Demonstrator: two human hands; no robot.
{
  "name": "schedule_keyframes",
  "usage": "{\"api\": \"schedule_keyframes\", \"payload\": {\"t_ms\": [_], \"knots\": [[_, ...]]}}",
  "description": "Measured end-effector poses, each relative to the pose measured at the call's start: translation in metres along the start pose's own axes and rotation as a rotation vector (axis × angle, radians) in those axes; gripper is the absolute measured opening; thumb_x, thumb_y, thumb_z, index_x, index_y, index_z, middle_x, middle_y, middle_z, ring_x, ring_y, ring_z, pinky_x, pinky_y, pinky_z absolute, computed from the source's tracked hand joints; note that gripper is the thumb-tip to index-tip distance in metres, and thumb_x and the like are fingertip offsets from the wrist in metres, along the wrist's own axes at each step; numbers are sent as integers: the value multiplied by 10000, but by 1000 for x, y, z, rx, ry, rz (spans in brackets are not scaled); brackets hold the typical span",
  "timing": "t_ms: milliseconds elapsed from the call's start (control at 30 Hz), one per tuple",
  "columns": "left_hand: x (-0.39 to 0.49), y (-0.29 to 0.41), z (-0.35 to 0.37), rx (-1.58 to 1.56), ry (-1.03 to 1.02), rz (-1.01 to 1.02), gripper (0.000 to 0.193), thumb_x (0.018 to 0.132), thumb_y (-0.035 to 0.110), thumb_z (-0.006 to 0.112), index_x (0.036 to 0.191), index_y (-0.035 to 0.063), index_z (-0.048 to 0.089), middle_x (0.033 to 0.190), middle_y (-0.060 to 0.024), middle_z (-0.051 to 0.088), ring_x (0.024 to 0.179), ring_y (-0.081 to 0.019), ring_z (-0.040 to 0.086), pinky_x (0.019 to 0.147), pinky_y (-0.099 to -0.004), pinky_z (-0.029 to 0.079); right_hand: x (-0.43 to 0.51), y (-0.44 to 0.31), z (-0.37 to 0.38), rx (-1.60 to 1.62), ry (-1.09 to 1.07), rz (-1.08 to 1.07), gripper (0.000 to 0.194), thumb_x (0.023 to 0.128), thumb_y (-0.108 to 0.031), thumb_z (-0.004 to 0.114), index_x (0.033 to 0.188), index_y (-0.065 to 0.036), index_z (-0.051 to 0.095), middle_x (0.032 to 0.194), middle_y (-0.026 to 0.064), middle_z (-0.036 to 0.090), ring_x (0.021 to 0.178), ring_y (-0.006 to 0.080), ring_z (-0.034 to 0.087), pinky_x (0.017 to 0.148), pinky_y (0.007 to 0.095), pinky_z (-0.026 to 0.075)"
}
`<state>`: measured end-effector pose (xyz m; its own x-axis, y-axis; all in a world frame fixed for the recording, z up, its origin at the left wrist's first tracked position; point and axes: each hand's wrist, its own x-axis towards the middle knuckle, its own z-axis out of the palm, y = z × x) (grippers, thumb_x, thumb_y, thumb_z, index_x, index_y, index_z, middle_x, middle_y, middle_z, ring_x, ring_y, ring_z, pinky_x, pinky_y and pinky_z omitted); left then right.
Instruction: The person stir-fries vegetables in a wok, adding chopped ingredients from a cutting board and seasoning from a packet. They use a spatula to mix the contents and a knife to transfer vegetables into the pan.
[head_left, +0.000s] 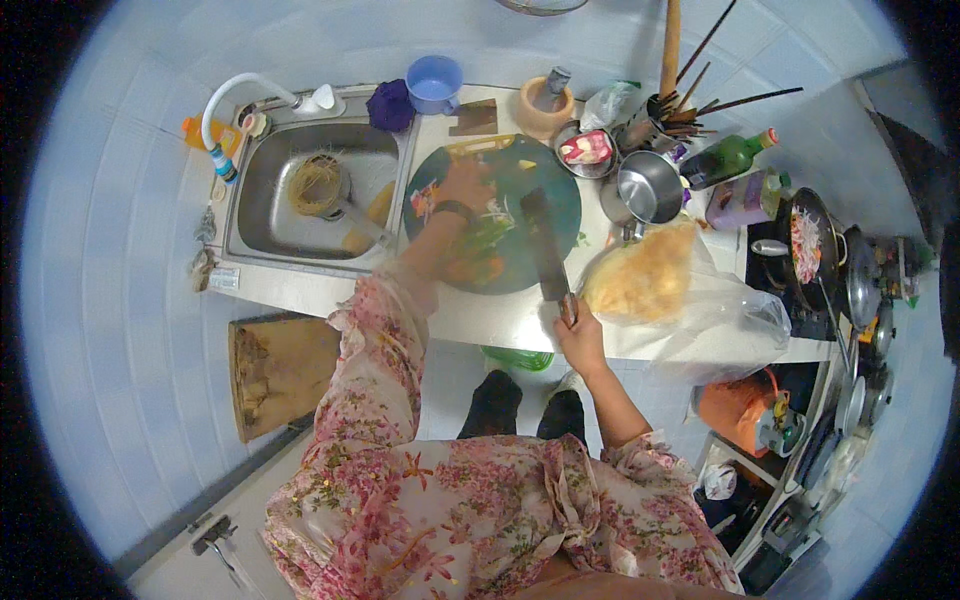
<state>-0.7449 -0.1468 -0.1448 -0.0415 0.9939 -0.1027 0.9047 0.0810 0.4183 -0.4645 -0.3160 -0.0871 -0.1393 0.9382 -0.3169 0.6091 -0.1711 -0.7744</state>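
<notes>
On the counter lies a round dark green cutting board (525, 266) bearing chopped orange, green and white pieces. My right hand (581, 337) is closed around the handle of a broad-bladed cleaver (550, 251), whose blade lies over the board's right side. Over the upper left of the board is my left hand (466, 184), blurred; whether its fingers hold anything is unclear. Close to it are a pinkish-white chopped heap (424, 199) and a long yellowish tool or strip (480, 145) at the board's far edge.
Left is a steel sink (262, 225) with a strainer (315, 186). Behind stand a blue cup (435, 84) and a mortar (544, 109). To the right are a steel pot (649, 187), a green bottle (731, 159), a plastic bag with yellowish contents (645, 277) and a wok (806, 202) holding shredded food.
</notes>
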Motion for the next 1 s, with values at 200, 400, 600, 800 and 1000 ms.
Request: {"api": "schedule_keyframes", "payload": {"t_ms": [200,400,600,800,1000], "knots": [[-40,12,14,57,-122,272,493,832,364,614,1245,108,534,1299,-167,485,1171,-344,483,969,-414,420,6,4,1,52,11,54,349,790,-175,633,1071,2,527,818,189,627,761,304,642,698,386,504],[11,15,-10,27,-64,105,622,862,493,545,1316,76,459,1378,-211,394,1208,-377,456,1008,-432,389,5,5,5,153,12,112,357,803,-117,621,1117,9,508,687,114,576,525,196,564,505,326,463],[13,17,2,-246,-261,-10,633,902,529,454,1294,33,484,1432,-210,326,1289,-351,376,1055,-413,336,5,7,3,179,-17,165,447,804,-115,607,1206,22,467,861,132,619,550,166,585,487,301,477],[-34,-18,-37,-118,106,16,533,938,443,413,1295,55,492,1387,-233,389,1283,-385,368,1068,-415,306,9,13,2,219,-67,159,535,812,-82,572,1300,41,391,1046,137,626,548,152,574,455,277,465],[-59,-37,-14,-77,-4,25,527,951,397,390,1336,39,433,1388,-255,380,1314,-393,326,1097,-428,252,9,20,8,401,-61,138,272,809,-70,581,1045,1,464,751,83,577,460,147,522,397,295,423]]}}
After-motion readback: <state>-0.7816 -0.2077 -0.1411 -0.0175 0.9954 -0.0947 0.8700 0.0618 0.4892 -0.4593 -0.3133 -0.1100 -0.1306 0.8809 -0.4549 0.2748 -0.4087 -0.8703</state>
